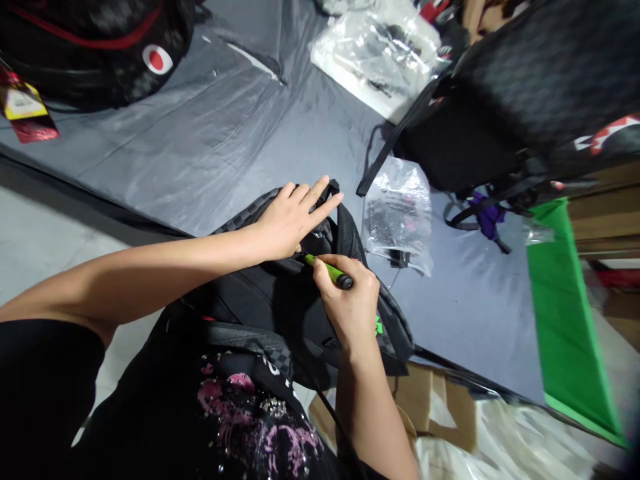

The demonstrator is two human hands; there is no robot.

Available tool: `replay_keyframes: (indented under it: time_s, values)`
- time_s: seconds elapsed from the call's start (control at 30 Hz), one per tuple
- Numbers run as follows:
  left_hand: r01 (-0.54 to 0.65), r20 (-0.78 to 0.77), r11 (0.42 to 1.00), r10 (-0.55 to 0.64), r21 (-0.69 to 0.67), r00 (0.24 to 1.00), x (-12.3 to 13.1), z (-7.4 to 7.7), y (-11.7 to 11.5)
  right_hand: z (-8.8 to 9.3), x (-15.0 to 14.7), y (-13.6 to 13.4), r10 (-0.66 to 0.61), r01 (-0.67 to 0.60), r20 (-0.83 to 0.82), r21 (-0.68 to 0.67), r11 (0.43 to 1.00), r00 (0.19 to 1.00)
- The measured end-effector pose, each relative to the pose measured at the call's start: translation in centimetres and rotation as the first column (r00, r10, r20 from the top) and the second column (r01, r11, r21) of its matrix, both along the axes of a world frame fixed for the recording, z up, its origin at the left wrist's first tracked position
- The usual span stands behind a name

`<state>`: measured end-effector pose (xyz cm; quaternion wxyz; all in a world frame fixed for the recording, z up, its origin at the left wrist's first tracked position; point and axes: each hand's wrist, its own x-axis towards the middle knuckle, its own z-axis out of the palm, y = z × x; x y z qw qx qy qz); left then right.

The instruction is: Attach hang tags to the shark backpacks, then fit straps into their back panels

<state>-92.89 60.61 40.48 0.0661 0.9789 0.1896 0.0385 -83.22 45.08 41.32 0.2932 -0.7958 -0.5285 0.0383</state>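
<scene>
A black backpack [295,300] with dark checkered trim lies over the table's near edge, against my body. My left hand [295,217] rests flat on its upper part, with the fingers spread. In my right hand [353,293] is a slim tool with a lime-green handle [325,268] and a black end cap. The tool points up and left toward the bag, close to my left thumb. Its tip is thin and partly hidden, so I cannot tell its exact kind.
A grey sheet covers the table [210,140]. Clear plastic packages [397,213] lie beyond my right hand. Other black bags [505,120] stand at the upper right and upper left. A green fabric panel [570,320] hangs at the right; cardboard boxes [435,407] sit below the table edge.
</scene>
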Motion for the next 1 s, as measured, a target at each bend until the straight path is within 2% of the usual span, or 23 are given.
replay_keyframes:
  time_s: [0.1,0.2,0.3,0.43,0.57,1.0]
  values:
    - [-0.007,-0.083,1.0,0.006,-0.006,0.997,-1.4,0.8,0.9,0.0,-0.1,-0.3,0.018,-0.016,-0.036,0.057,0.998,0.999]
    - [-0.102,-0.145,0.993,0.092,-0.063,0.985,-3.1,1.6,1.3,-0.3,-1.1,-0.1,0.039,-0.032,-0.053,0.126,0.992,0.998]
    - [-0.172,-0.191,0.982,0.155,-0.074,0.969,-4.1,2.4,0.9,-0.9,-2.5,0.7,0.113,-0.092,-0.112,0.18,0.979,0.987]
    - [-0.223,-0.243,0.975,0.217,0.002,0.945,-3.9,3.0,-0.4,-1.8,-3.7,1.6,0.191,-0.125,-0.238,0.267,0.955,0.952]
    - [-0.266,-0.291,0.962,0.271,0.058,0.917,-3.3,3.1,-1.0,-2.2,-3.5,1.5,0.199,-0.129,-0.254,0.268,0.955,0.947]
    - [-0.146,-0.353,0.989,0.124,-0.035,0.927,-3.9,3.9,0.9,-2.1,-2.9,1.0,0.212,-0.142,-0.275,0.251,0.957,0.938]
